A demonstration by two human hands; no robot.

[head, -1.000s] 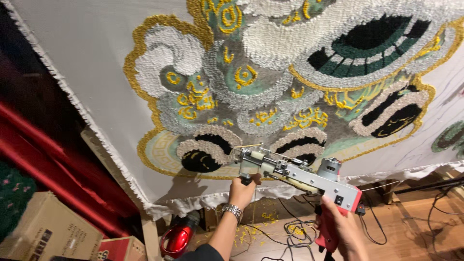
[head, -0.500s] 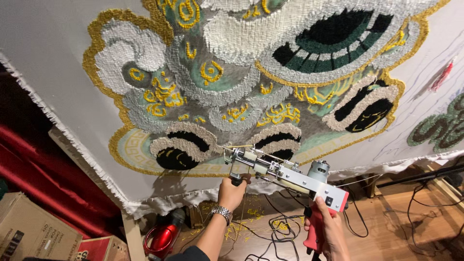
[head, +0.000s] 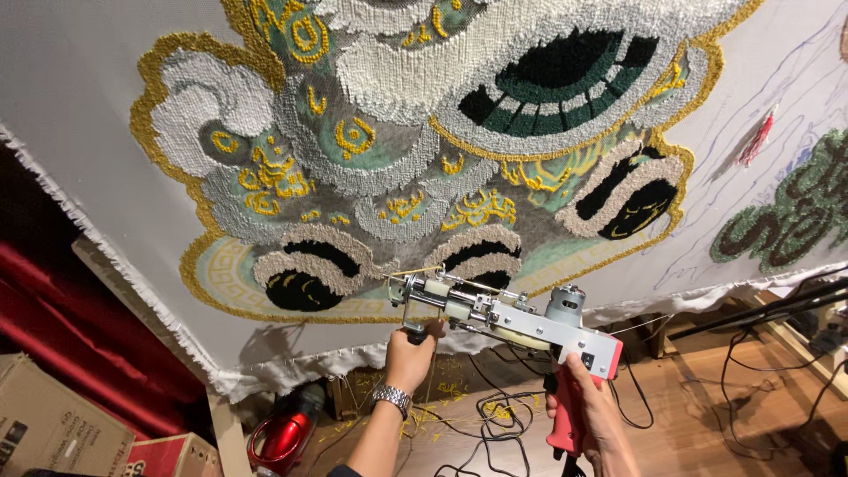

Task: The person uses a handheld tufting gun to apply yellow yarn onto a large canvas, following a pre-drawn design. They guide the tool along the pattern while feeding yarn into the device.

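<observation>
L hand (head: 412,352) is wrapped shut round the gun's front grip, fingers curled, thumb side up, w/ a metal watch (head: 390,399) on the wrist. R hand (head: 590,417) is closed round the red rear handle, low and to the right; can't tell if a finger sits on the trigger. Both hands hold 1 tufting gun (head: 503,320): grey-and-cream body, round motor on top near the rear, red back end. It lies tilted, nose up-left, tail down-right. The nose sits at the cloth (head: 79,115), just below 2 black tufted ovals at the design's lower edge; can't tell whether the needle is through the fabric. A yellow yarn runs along the top of the gun to the nose.

The cloth is white, stretched on a frame, frayed along its lower hem. The tufted rug design (head: 424,150) fills most of it: white, grey, green, black, w/ gold outline and curls. A green-black patch (head: 795,208) is at the right edge. Below: wood floor w/ black cables (head: 495,415) and yellow yarn scraps, a red vacuum (head: 284,435), cardboard boxes (head: 62,433) at lower left.
</observation>
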